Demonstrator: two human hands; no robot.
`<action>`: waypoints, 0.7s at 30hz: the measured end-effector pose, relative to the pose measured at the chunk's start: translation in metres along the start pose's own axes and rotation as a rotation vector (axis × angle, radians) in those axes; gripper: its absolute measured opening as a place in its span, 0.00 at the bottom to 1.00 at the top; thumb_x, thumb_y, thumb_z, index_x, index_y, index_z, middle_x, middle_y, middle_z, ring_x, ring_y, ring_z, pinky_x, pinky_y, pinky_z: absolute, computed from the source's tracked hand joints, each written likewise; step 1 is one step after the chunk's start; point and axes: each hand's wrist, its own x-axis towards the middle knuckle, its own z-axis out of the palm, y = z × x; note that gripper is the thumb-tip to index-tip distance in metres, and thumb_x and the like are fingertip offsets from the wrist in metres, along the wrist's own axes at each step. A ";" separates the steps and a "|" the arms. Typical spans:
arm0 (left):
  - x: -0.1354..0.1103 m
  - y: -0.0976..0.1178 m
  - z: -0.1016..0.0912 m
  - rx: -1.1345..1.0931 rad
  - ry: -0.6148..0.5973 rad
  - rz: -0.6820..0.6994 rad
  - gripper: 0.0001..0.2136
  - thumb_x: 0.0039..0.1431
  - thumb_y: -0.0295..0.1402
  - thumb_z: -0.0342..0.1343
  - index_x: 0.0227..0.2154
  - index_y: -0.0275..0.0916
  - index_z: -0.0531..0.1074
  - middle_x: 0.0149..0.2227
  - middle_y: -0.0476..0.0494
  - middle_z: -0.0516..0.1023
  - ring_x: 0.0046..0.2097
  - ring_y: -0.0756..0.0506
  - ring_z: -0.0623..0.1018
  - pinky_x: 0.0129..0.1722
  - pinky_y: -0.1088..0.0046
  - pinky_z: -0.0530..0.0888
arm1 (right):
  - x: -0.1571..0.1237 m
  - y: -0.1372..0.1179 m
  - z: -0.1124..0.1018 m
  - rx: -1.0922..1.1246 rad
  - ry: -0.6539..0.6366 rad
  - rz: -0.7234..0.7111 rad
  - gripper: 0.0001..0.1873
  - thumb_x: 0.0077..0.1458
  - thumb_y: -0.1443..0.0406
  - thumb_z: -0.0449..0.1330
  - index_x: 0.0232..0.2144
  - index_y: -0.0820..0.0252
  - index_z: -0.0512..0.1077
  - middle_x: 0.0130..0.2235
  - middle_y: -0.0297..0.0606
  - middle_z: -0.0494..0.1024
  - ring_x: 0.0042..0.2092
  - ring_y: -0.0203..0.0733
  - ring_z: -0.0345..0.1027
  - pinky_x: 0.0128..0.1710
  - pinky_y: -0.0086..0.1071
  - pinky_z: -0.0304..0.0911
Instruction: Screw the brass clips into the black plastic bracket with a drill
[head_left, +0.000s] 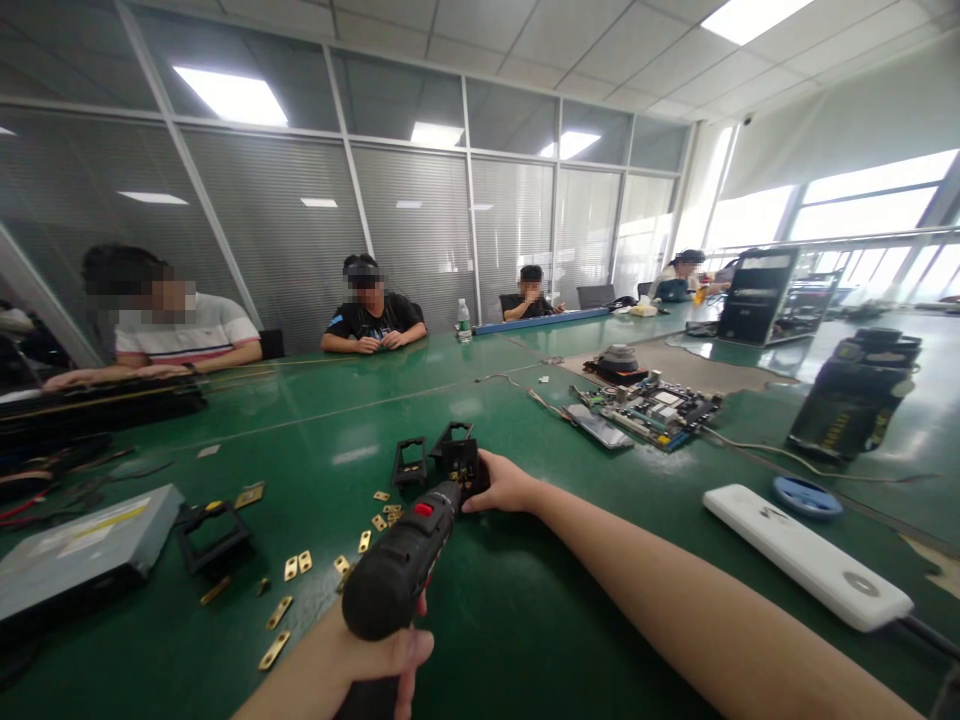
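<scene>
My left hand (375, 660) is wrapped round the grip of a black electric screwdriver (401, 565) with a red button, its tip pointing at a small black plastic bracket (463, 462). My right hand (504, 485) reaches in from the right and pinches that bracket on the green table (525, 620). A second black bracket (410, 462) stands just left of it. Several small brass plates (296, 565) lie scattered on the table to the left of the tool.
A silver optical drive (82, 545) and a black frame (214, 535) lie at left. A circuit board (652, 408), a white power strip (806, 555), a blue disc (806, 496) and a black power supply (851, 400) lie at right. Other people sit along the far side.
</scene>
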 end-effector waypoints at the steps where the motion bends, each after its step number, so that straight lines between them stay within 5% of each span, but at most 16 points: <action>1: -0.001 0.001 0.001 0.000 0.015 -0.009 0.17 0.53 0.42 0.72 0.39 0.39 0.73 0.22 0.48 0.80 0.24 0.43 0.79 0.30 0.69 0.71 | 0.000 0.000 0.000 -0.002 0.003 0.000 0.21 0.67 0.58 0.63 0.58 0.61 0.71 0.57 0.46 0.75 0.54 0.50 0.74 0.53 0.50 0.74; 21: -0.002 -0.004 -0.003 -0.013 0.024 -0.025 0.17 0.54 0.43 0.71 0.39 0.39 0.74 0.24 0.48 0.80 0.27 0.42 0.80 0.34 0.66 0.73 | -0.001 -0.002 0.000 -0.016 0.001 0.010 0.21 0.67 0.58 0.63 0.58 0.61 0.71 0.57 0.46 0.75 0.54 0.50 0.74 0.52 0.50 0.74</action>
